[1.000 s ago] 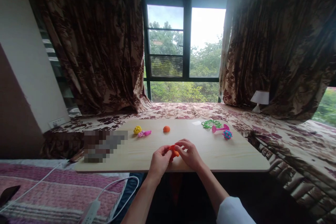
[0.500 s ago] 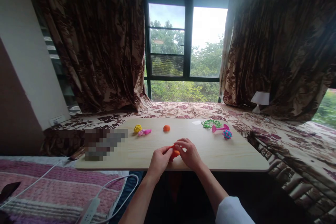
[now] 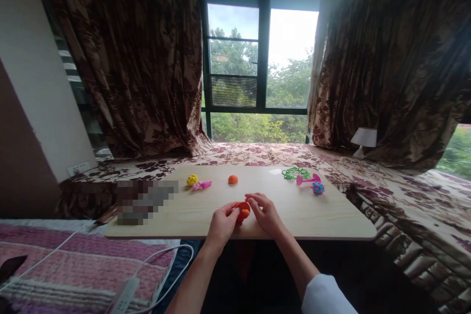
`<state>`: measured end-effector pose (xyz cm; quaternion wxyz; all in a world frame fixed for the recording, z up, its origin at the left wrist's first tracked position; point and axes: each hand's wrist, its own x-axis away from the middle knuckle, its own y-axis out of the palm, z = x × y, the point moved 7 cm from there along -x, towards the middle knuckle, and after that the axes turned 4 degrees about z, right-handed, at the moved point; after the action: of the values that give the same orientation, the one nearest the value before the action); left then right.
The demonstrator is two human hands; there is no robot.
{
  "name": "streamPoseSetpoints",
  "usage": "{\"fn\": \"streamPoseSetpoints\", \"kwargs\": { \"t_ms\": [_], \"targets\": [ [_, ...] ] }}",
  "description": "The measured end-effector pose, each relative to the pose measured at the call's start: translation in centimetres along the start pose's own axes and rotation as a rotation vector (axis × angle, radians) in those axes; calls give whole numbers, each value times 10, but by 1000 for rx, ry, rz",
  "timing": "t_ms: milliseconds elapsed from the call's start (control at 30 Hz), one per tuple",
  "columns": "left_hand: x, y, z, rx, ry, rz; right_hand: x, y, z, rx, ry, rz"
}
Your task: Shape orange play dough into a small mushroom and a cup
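A small orange-red round toy (image 3: 243,210), cupped like a half shell with a lighter orange lump at its front, is just above the near edge of the table. My left hand (image 3: 222,225) grips it from the left between thumb and fingers. At its upper right side is my right hand (image 3: 267,213), thumb and fingers loosely bent and apart. Its fingertips are close to the toy's rim; whether they touch it I cannot tell. Farther back on the table sits an orange dome (image 3: 232,179), rounded side up.
On the pale wooden table (image 3: 198,216) are a yellow knobbly ball (image 3: 192,179), a pink toy (image 3: 202,185), a green chain (image 3: 294,173), a pink dumbbell-shaped toy (image 3: 308,179) and a blue-pink spiky ball (image 3: 318,188). A power strip (image 3: 126,294) lies at lower left.
My right hand's fingers have drawn back from the top of the orange-red toy, so more of its round outline shows. My left hand keeps its grip.
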<state>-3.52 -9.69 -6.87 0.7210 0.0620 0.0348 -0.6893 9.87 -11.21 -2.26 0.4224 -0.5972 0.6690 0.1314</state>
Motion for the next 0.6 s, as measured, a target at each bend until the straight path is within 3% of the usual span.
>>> {"fn": "streamPoseSetpoints", "kwargs": {
  "t_ms": [600],
  "targets": [
    [4,3,6,-43,8,-51,3,1,-4,61,-78,47]
  ]
}}
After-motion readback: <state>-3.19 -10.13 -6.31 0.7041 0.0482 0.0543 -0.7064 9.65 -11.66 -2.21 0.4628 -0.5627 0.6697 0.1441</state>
